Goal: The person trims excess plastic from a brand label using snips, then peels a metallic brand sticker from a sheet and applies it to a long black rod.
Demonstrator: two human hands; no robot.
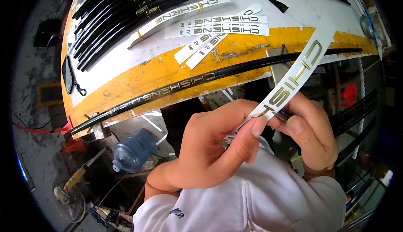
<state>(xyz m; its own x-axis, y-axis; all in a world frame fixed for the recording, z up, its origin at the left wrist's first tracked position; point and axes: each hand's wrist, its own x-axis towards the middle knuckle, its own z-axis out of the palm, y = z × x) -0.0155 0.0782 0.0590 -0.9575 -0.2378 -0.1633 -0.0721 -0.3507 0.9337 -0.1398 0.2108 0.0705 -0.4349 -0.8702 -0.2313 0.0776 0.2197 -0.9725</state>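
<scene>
A white decal strip (296,76) with gold lettering slants up and away from my hands. My left hand (210,144) pinches its lower part between thumb and forefinger. My right hand (312,133) is closed at the same stretch of the strip, its fingers bent at the edge and partly behind it. Whether anything small sits between the right fingertips is hard to make out. Just beyond, a long black rod (176,88) with gold lettering lies along the table's near edge.
More decal strips (218,29) lie loosely overlapped on the white and yellow table (155,70), near a banded strip bundle (184,14). Several black rods (113,20) are lined up at the back left. Below the table stand a blue water bottle (132,148) and a fan (69,200).
</scene>
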